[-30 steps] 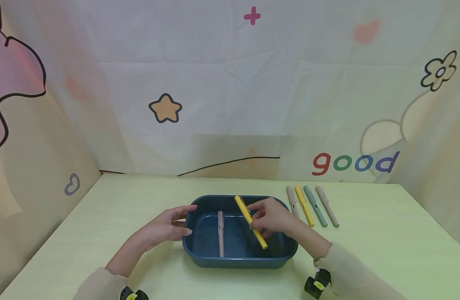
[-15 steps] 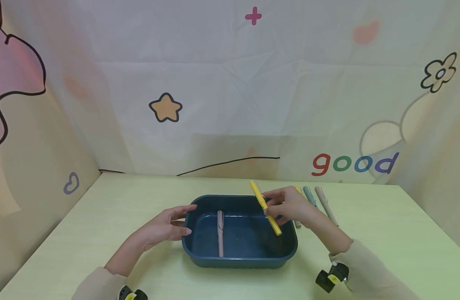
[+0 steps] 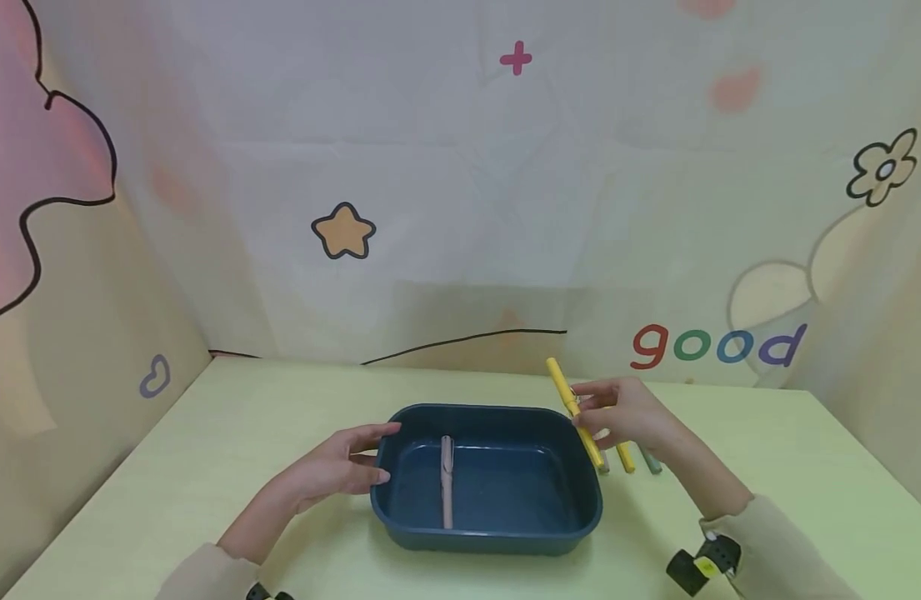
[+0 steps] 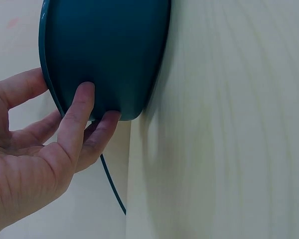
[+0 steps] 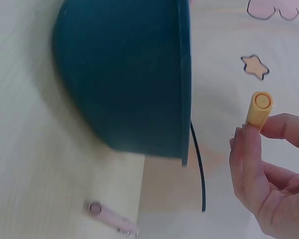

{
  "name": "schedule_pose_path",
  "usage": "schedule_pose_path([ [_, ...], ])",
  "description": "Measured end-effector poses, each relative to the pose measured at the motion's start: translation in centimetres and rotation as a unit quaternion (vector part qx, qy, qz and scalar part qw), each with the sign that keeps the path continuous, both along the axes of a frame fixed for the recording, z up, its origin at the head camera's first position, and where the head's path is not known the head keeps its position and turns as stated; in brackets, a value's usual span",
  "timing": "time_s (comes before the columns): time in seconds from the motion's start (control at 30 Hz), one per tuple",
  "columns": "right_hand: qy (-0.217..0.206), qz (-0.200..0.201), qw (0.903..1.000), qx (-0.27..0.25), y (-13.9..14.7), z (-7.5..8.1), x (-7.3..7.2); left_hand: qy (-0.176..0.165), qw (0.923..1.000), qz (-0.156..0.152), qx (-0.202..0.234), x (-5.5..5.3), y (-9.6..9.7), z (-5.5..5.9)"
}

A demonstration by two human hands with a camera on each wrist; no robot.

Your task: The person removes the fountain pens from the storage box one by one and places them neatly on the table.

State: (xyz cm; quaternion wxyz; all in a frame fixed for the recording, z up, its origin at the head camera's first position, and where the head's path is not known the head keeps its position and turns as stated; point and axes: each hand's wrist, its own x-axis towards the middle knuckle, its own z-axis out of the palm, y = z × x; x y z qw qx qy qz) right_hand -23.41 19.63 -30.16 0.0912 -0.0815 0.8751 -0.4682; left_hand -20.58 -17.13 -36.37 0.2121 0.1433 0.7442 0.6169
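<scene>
My right hand (image 3: pixel 625 412) pinches a yellow pen (image 3: pixel 565 392) between thumb and fingers. The pen slants over the right rim of a dark blue rectangular tub (image 3: pixel 490 542), and in the right wrist view its round end (image 5: pixel 262 102) faces the camera. Inside the tub, left of its middle, lies a greyish-pink pen (image 3: pixel 447 483) with a clip. With fingers spread, my left hand (image 3: pixel 340 462) touches the tub's left end. Seen from the left wrist, fingertips (image 4: pixel 84 92) rest against the outer wall (image 4: pixel 107 50).
Beyond the tub's right side, partly behind my right hand, lie another yellow pen (image 3: pixel 625 457), a teal pen (image 3: pixel 650 460) and a greyish-pink pen (image 5: pixel 109 217). A printed cloth backdrop (image 3: pixel 445 208) stands along the back edge of the pale table (image 3: pixel 295 400).
My right hand has carried the yellow pen from over the tub's inside rightward and up to its right rim. The left hand stays on the tub. The head view has tilted slightly upward.
</scene>
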Motion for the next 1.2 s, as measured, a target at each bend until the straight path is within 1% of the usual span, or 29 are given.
schedule_pose_path([
  [0.13,-0.001,-0.008,1.0000,-0.004,1.5,0.1,-0.3,0.002,1.0000,0.001,0.000,-0.1,0.2,-0.1],
  [0.3,-0.007,-0.018,0.9998,-0.007,3.2,0.0,-0.8,0.000,0.9999,0.008,-0.010,-0.1,0.0,-0.1],
  [0.43,-0.008,-0.030,0.9995,0.003,4.6,-0.5,-1.4,-0.002,0.9999,0.009,-0.013,0.0,-0.2,-0.1],
  [0.77,-0.014,-0.056,0.9982,0.015,8.5,-1.7,-2.6,-0.002,1.0000,0.000,-0.010,0.0,-0.3,-0.1],
  [0.93,-0.025,-0.079,0.9964,0.018,9.9,-2.2,-3.0,-0.002,0.9999,-0.001,-0.011,0.1,-0.3,-0.2],
  [1.2,-0.044,-0.105,0.9934,0.020,12.5,-3.3,-3.4,-0.002,0.9999,-0.007,-0.008,-0.1,0.0,-0.1],
])
